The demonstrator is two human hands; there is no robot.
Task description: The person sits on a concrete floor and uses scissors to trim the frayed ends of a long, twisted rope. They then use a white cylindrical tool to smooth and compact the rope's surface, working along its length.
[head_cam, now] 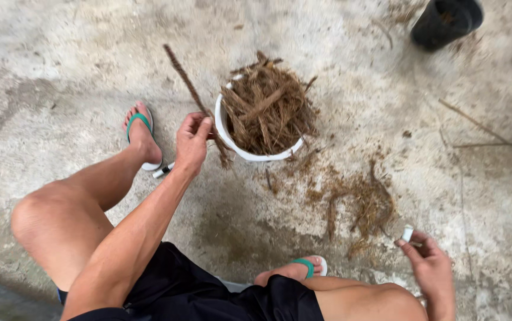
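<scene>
Long brown fibrous stalk (pixel 193 95) slanting beside bucket; small white piece (pixel 407 233) pinched upright.

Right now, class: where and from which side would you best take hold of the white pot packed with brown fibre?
Probably the white pot by its bare rim on the near-left side, beside the left hand holding the brown stick. The fibre heaps above and spills over the far rim, so a grasp from above looks blocked.

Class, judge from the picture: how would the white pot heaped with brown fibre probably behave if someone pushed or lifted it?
The white pot probably feels light for its size, since the brown fibre looks dry and loose. Strands overhang the rim and litter the concrete floor, so a push would likely shed more. It already looks tilted, with the left hand at its rim, so it may tip easily.
</scene>
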